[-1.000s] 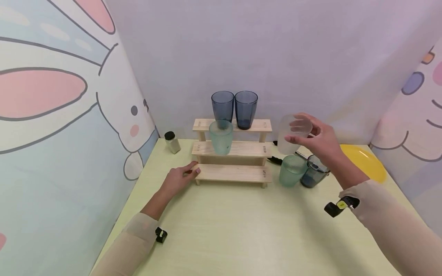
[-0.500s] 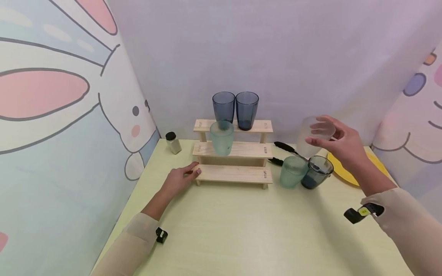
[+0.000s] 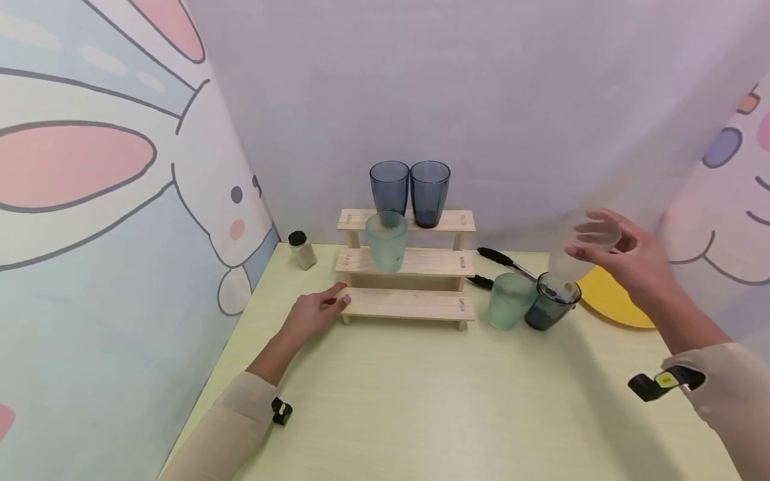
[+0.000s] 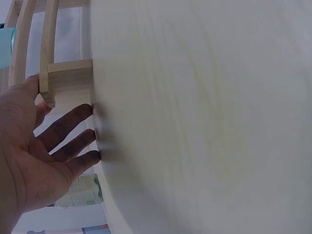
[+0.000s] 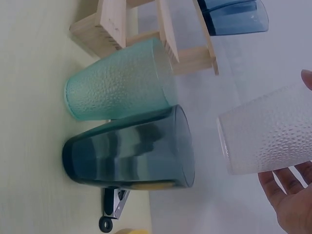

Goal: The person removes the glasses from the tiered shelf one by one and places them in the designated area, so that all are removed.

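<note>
In the head view, my right hand [image 3: 644,260] grips a clear frosted tumbler [image 3: 565,257] near its rim, raised behind and right of two other glasses. Those stand on the table side by side: a green textured tumbler [image 3: 510,304] and a dark blue glass [image 3: 543,312]. At the left, my left hand [image 3: 309,314] pinches the end of the lowest step of a three-step wooden rack [image 3: 403,304], its other fingers reaching down to the tabletop in the left wrist view. Two blue glasses [image 3: 430,194] occupy the top step; one green frosted tumbler [image 3: 387,242] stands on the middle step.
Beside the rack on the left is a small jar with a black lid [image 3: 302,251]. Black-handled utensils [image 3: 496,256] lie behind the glasses at the right. A yellow plate [image 3: 619,308] rests on the table [image 3: 433,401] under the right forearm. A plain wall backdrop [image 3: 511,120] rises behind.
My right hand has carried the clear tumbler rightward, away from the rack, uncovering the black-handled utensils. My left hand has stayed at the rack's lowest step.
</note>
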Available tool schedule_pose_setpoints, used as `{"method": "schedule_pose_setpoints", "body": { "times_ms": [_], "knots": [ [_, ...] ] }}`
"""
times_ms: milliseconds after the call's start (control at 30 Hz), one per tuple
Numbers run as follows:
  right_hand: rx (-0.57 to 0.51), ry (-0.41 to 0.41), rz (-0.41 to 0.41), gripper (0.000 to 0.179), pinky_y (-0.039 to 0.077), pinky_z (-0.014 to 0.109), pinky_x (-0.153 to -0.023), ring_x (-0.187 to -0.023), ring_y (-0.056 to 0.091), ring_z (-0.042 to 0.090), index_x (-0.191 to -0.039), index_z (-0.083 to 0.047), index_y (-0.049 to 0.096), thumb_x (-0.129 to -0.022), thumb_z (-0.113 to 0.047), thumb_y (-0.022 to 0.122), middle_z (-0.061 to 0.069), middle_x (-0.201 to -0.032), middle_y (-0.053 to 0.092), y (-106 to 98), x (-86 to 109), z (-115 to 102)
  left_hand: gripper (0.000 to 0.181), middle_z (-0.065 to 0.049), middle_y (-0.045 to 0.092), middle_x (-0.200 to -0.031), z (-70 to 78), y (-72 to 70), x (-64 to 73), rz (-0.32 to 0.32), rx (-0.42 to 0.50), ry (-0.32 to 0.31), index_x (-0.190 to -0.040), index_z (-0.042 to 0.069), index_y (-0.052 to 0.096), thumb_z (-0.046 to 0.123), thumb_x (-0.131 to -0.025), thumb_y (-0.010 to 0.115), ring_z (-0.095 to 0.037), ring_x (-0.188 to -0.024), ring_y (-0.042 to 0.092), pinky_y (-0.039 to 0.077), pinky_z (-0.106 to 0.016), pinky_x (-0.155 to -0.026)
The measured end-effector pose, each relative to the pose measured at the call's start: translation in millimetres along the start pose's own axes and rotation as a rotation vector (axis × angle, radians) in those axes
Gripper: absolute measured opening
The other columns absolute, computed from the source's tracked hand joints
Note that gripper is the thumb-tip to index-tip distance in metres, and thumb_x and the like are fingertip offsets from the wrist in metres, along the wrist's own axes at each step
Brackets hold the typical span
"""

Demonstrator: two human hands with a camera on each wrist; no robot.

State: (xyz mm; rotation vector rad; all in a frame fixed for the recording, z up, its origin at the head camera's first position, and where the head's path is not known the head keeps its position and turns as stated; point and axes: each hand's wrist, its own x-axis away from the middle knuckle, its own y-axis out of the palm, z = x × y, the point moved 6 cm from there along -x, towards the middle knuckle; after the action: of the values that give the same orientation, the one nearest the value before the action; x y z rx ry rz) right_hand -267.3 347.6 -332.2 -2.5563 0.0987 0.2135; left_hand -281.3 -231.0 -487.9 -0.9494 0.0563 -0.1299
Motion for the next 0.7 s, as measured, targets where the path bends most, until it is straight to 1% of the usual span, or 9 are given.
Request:
{"method": "schedule_pose_setpoints", "body": {
  "times_ms": [167, 267, 367, 467, 567, 700],
  "knots": [
    [0.056, 0.048, 0.015, 0.071, 0.042, 0.019, -0.077, -0.107, 0.055, 0.0, -0.166, -0.032, 0.05, -0.103, -0.032, 0.083, -0.046, -0.118, 0.068, -12.4, 5.1, 12.3, 0.063, -0.018, 0.08, -0.134, -0.2, -0.3, -0.3, 0.005, 0.005, 0.008, -0.162, 0.025, 0.059, 0.061, -0.11, 0.061, -0.044, -0.131, 0.071, 0.055, -0.059, -0.107],
    [0.07, 0.066, 0.021, 0.071, 0.042, 0.015, -0.078, -0.107, 0.055, -0.003, -0.166, -0.032, 0.05, -0.103, -0.033, 0.082, -0.048, -0.117, 0.066, -18.8, 8.0, 19.2, 0.064, -0.018, 0.08, -0.133, -0.7, 0.3, -1.0, 0.006, 0.003, 0.014, -0.162, 0.025, 0.06, 0.062, -0.11, 0.06, -0.045, -0.131, 0.071, 0.056, -0.059, -0.107],
    [0.056, 0.077, 0.031, 0.07, 0.043, 0.01, -0.079, -0.108, 0.055, -0.009, -0.165, -0.033, 0.051, -0.102, -0.032, 0.083, -0.048, -0.117, 0.067, -24.1, 10.2, 25.6, 0.064, -0.018, 0.08, -0.132, -0.9, 0.5, -1.4, 0.007, -0.003, 0.018, -0.162, 0.025, 0.06, 0.062, -0.11, 0.06, -0.044, -0.129, 0.072, 0.056, -0.059, -0.105],
    [0.054, 0.084, 0.043, 0.07, 0.043, 0.007, -0.079, -0.109, 0.055, -0.013, -0.165, -0.034, 0.052, -0.102, -0.032, 0.083, -0.049, -0.115, 0.067, -28.3, 12.1, 31.6, 0.063, -0.018, 0.081, -0.132, -0.4, 0.1, -1.1, 0.008, -0.008, 0.021, -0.162, 0.024, 0.06, 0.061, -0.11, 0.06, -0.044, -0.128, 0.073, 0.057, -0.059, -0.104],
    [0.058, 0.093, 0.052, 0.07, 0.044, 0.006, -0.078, -0.108, 0.055, -0.011, -0.164, -0.034, 0.052, -0.102, -0.033, 0.084, -0.049, -0.114, 0.067, -31.8, 14.5, 37.3, 0.062, -0.017, 0.081, -0.132, -0.1, -0.6, 0.0, 0.01, -0.002, 0.017, -0.161, 0.024, 0.06, 0.06, -0.11, 0.061, -0.044, -0.129, 0.073, 0.057, -0.058, -0.105],
    [0.065, 0.101, 0.065, 0.07, 0.044, 0.009, -0.076, -0.105, 0.054, -0.005, -0.164, -0.035, 0.053, -0.101, -0.034, 0.084, -0.049, -0.113, 0.066, -35.2, 18.7, 45.8, 0.062, -0.017, 0.081, -0.131, -0.8, -0.2, 0.2, 0.015, 0.003, 0.014, -0.161, 0.025, 0.061, 0.061, -0.11, 0.062, -0.044, -0.129, 0.073, 0.057, -0.059, -0.106]
  ]
}}
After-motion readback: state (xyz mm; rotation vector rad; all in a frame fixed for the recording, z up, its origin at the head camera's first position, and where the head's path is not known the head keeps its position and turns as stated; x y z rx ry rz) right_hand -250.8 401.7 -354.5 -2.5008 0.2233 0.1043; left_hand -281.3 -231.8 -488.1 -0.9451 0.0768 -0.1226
